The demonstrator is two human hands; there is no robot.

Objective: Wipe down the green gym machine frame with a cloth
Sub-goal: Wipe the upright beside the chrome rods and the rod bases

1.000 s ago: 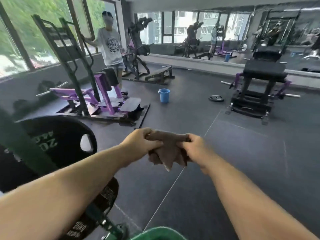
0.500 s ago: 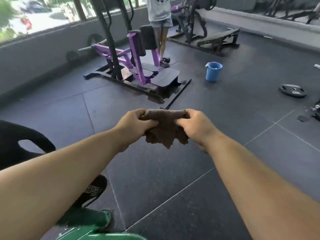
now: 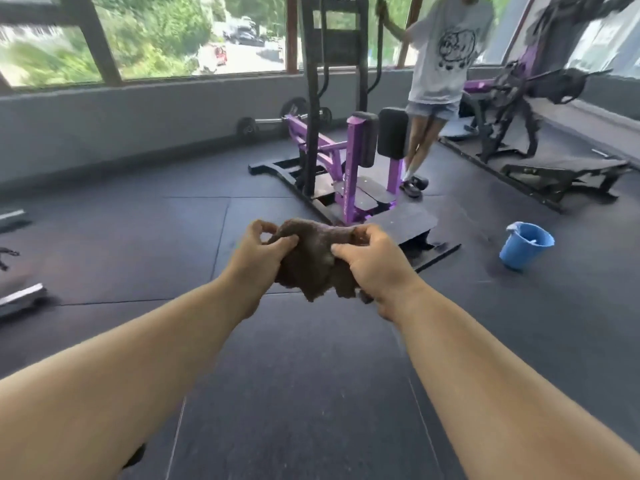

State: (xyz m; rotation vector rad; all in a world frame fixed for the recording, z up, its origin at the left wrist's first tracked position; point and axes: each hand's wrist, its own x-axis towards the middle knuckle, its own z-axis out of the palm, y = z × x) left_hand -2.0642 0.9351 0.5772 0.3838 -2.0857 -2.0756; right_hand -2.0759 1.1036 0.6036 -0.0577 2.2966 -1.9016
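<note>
Between my two hands, out over the floor [image 3: 311, 393], hangs the brown cloth [image 3: 313, 261]: left hand [image 3: 258, 258] pinches its nine o'clock edge, right hand [image 3: 372, 268] its three o'clock edge. No green frame is in view, so I judge I must turn to find it.

— What is the floor [image 3: 311, 393] made of?
— Dark rubber tiles are seen, divided by thin seams.
— What is stood on it?
— A purple machine [image 3: 349, 168] is set at centre; a blue bucket [image 3: 524, 245] is placed to its right; a barbell [image 3: 277, 121] is laid by the wall; a black bench [image 3: 561, 171] is set far right.
</note>
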